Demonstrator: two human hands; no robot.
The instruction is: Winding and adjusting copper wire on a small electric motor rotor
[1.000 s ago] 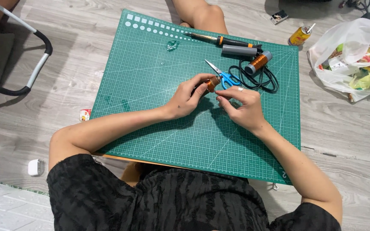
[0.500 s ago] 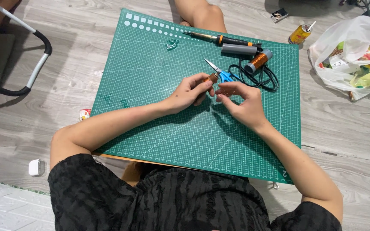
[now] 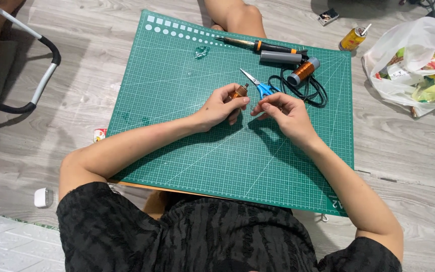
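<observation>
My left hand (image 3: 221,107) grips a small spool wound with copper wire (image 3: 239,92) above the green cutting mat (image 3: 177,100). My right hand (image 3: 284,114) sits just to its right with fingertips pinched together, apparently on a thin wire coming off the spool; the wire itself is too fine to see. Blue-handled scissors (image 3: 260,86) lie on the mat right behind both hands.
At the mat's far edge lie a soldering iron (image 3: 260,46), a grey cylinder (image 3: 280,57), a larger copper wire spool (image 3: 303,71) and a black cable (image 3: 312,90). A yellow can (image 3: 353,38) and a plastic bag (image 3: 414,58) sit on the floor at right. A chair frame (image 3: 36,75) stands at left.
Both hands have stayed over the middle of the mat; the right hand's fingers have shifted slightly away from the spool.
</observation>
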